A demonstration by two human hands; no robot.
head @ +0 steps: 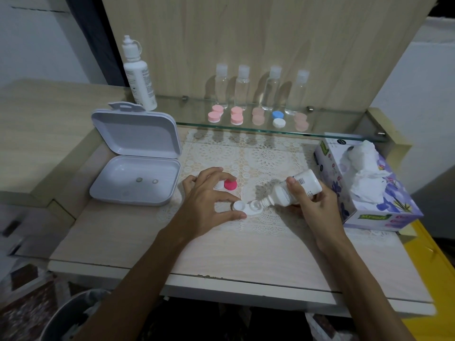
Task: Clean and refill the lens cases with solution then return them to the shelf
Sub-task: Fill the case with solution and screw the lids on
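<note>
Hands, two, bare, both at work over the lace mat on the table (pixel 221 247). Left hand (pixel 209 205): thumb and forefinger pinch the open white lens case (pixel 247 208) at its near-left well, pinning it to the mat; remaining fingers spread and raised. Right hand (pixel 317 205): fingers and thumb curled round a small white solution bottle (pixel 293 190), tipped nozzle-down, the tip just at the case's right-hand well. Step in hand, by judgement: refilling, one well being dosed; whether liquid is running cannot be told. Loose caps, one white (pixel 219 185) and one magenta (pixel 230 185), lie just beyond the left hand's fingers, touching or nearly so. Left of the left hand: an open grey hinged box (pixel 135 168) with two small round items in its tray. Right of the right hand: a tissue box (pixel 364 183), tissue pulled up. Beyond both hands, on the glass shelf (pixel 270 130): five capped lens cases in pink, peach and blue-white, four clear bottles behind them, and a tall white bottle (pixel 139 77) at the left end. Next move, by judgement: shift the nozzle to the left well, right the bottle, then screw on both caps without tipping the case; spillage is the risk.
</note>
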